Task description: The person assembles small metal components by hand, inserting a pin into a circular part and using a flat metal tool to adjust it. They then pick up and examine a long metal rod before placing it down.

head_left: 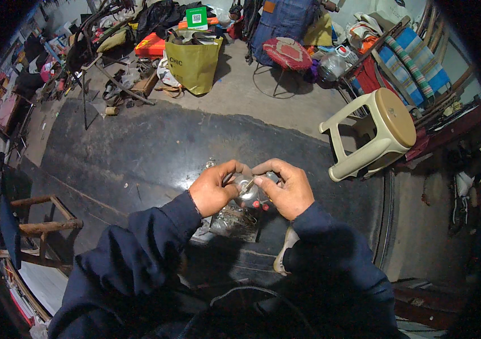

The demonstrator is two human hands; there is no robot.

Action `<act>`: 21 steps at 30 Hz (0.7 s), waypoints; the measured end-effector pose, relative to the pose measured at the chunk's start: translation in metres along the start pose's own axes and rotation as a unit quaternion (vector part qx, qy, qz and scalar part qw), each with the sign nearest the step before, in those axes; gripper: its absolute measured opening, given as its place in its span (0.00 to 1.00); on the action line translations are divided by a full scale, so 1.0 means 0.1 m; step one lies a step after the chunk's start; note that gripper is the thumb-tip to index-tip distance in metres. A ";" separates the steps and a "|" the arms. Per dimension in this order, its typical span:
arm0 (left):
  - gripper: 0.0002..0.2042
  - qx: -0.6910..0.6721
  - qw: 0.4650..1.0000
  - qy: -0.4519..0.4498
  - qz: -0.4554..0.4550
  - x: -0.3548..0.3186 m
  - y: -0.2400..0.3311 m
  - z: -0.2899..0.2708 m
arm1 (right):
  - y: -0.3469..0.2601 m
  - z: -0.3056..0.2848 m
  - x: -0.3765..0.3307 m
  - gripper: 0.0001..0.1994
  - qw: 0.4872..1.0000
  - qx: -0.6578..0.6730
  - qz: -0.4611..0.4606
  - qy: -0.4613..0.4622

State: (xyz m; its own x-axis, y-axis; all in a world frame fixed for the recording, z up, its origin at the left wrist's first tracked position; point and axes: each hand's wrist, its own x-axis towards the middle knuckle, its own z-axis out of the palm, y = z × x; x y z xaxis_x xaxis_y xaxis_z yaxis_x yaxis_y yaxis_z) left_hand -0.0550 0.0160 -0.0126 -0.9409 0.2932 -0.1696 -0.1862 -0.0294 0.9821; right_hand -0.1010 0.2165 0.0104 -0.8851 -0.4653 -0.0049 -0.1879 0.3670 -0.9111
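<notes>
My left hand (215,185) and my right hand (286,189) meet in front of me, fingers curled and pressed together. A small thin piece (250,184) shows by the right thumb tip; its kind is too small to tell. Just beneath the fingertips is a shiny, rounded silvery thing (247,195), partly hidden by both hands. Two small red knobs (260,205) show beside it, below the right thumb. Nearer to me lies a see-through plastic bag (232,221) with small metal parts, on what looks like printed paper. Another small shiny piece (211,163) sits beyond the left hand.
A dark mat (138,141) covers the floor. To the right a cream plastic stool (359,135) lies tipped over. Farther off stand a yellow bag (192,65) and a red round-topped stool (287,53). A wooden frame (48,226) is at left.
</notes>
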 end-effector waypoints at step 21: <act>0.17 0.019 1.000 0.002 0.007 0.00 0.01 0.00 | 0.01 0.02 0.02 0.06 1.000 0.012 -0.021 -0.002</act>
State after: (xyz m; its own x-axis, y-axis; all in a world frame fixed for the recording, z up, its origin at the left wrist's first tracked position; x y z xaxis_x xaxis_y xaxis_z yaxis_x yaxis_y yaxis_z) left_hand -0.0552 0.0159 -0.0117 -0.9446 0.2889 -0.1557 -0.1620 0.0020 0.9868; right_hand -0.1021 0.2147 0.0088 -0.8748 -0.4834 0.0326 -0.2149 0.3268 -0.9203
